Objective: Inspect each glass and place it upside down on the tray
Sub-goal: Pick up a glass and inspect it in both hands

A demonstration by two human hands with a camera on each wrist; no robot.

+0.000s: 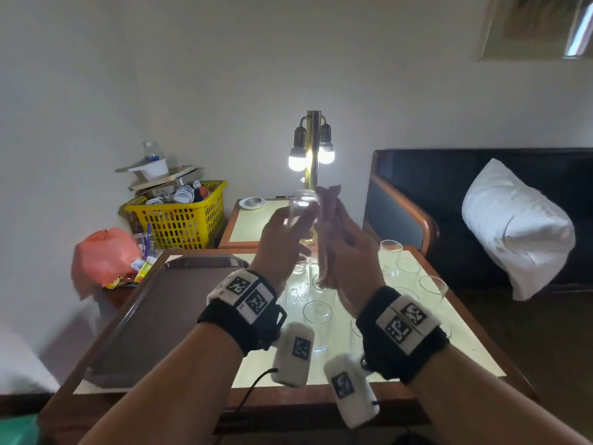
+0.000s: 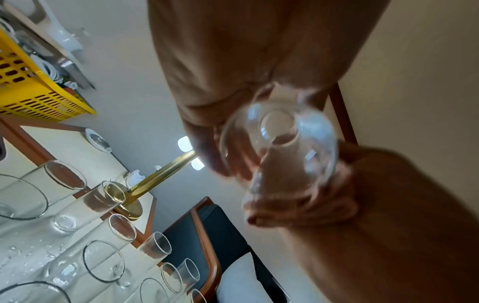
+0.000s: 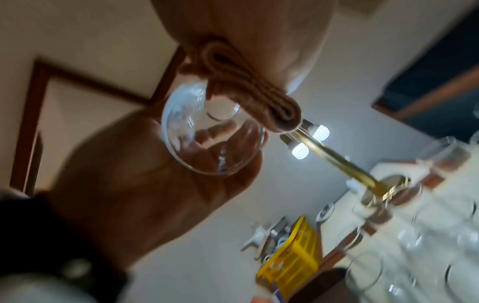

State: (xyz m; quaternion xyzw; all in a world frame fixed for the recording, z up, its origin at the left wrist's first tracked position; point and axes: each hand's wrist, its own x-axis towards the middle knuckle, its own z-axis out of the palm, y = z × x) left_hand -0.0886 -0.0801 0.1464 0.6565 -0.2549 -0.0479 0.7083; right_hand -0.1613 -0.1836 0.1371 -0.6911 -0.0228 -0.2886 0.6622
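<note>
My left hand (image 1: 287, 229) is raised above the table and grips a clear glass (image 1: 303, 208), lifted in front of the lit lamp. In the left wrist view the glass (image 2: 279, 147) is tilted with its mouth toward the wrist, the fingers (image 2: 225, 157) curled round its side. My right hand (image 1: 345, 239) is just right of it and grips a folded pinkish-brown cloth (image 1: 330, 216), whose end (image 3: 249, 92) lies against the glass (image 3: 212, 141). The brown tray (image 1: 150, 319) lies bare on the table's left half. Several upright glasses (image 1: 317, 313) stand on the right half.
A brass lamp (image 1: 313, 149) with two lit bulbs stands behind the table. On the left are a yellow basket (image 1: 179, 216) of clutter and a pink bag (image 1: 102, 255). A side table holds a small dish (image 1: 252, 203). A dark sofa with a white pillow (image 1: 513, 232) is on the right.
</note>
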